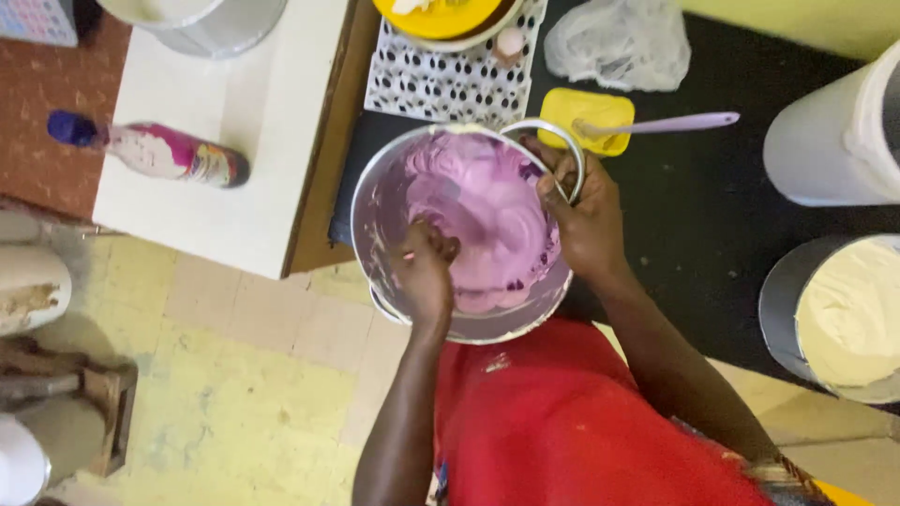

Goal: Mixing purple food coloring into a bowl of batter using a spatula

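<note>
Pink-purple cream (487,220), thick and glossy, is filling a round metal bowl (375,201) that is sitting on the near edge of a black worktop (712,197). The left hand (427,272) is reaching down into the cream with its fingers curled shut; whatever tool it may be gripping is buried in the mass and is not showing. The right hand (586,220) is clamping the bowl's far rim, fingers hooked over the thin steel edge.

A red garment (562,422) is covering the bowl's near side and the person's body. Beyond the bowl, a yellow lid (586,117) is lying flat with a lilac spatula (670,123) resting across it. A white tray with dark dots (441,84) is lying under a yellow dish, which is cut off by the top edge. A crumpled clear plastic bag (619,42) is lying near it. To the right, a steel bowl of pale cream (853,314) is cut off by the frame. A bottle with a blue cap (150,150) is lying on its side on a white board (253,122)
</note>
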